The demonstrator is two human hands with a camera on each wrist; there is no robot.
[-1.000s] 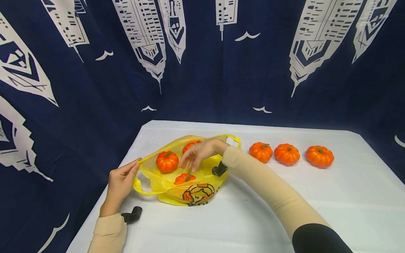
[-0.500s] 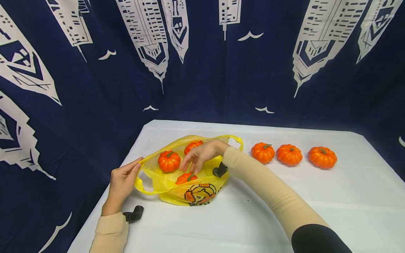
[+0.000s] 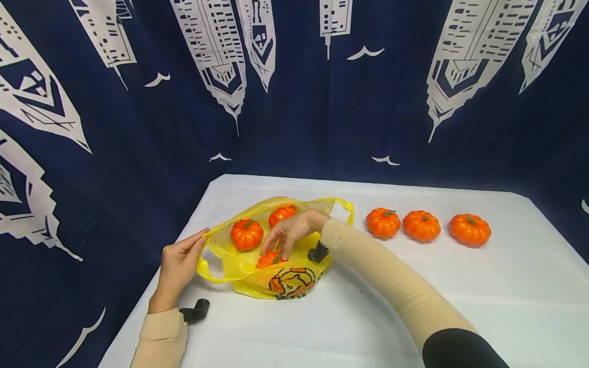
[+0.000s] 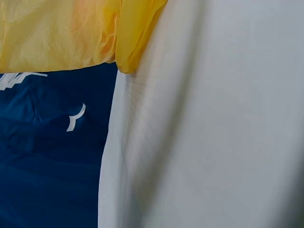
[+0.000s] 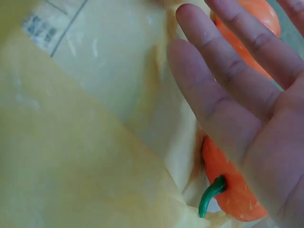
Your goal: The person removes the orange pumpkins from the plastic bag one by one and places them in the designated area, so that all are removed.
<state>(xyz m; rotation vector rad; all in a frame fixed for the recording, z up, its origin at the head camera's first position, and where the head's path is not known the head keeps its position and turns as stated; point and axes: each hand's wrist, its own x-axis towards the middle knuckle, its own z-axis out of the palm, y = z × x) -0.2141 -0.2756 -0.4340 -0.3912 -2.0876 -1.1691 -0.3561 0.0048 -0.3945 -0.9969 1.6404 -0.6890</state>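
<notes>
In the head view a yellow plastic bag [image 3: 250,287] lies with its mouth spread wide. My left hand [image 3: 177,268] pinches its left edge by the handle between thumb and fingers. Inside the bag are an orange toy pumpkin [image 3: 247,235] at the left, a back pumpkin [image 3: 280,213] and a front pumpkin [image 3: 266,260], partly hidden by the bag wall. My right hand [image 3: 294,231] reaches into the mouth, fingertips right at the front pumpkin. The right wrist view shows its fingers [image 5: 223,61] extended and spread, with a green-stemmed pumpkin [image 5: 235,192] beside the palm.
On the white table [image 3: 368,327], right of the bag, stand a near-bag pumpkin [image 3: 383,224], a middle pumpkin [image 3: 422,227] and a far-right pumpkin [image 3: 470,231] in a row. A dark blue curtain [image 3: 294,128] with white building prints hangs behind and to the left.
My right hand has sunk slightly lower into the bag, its fingertips coming down to the front pumpkin. The left hand keeps its pinch on the bag.
</notes>
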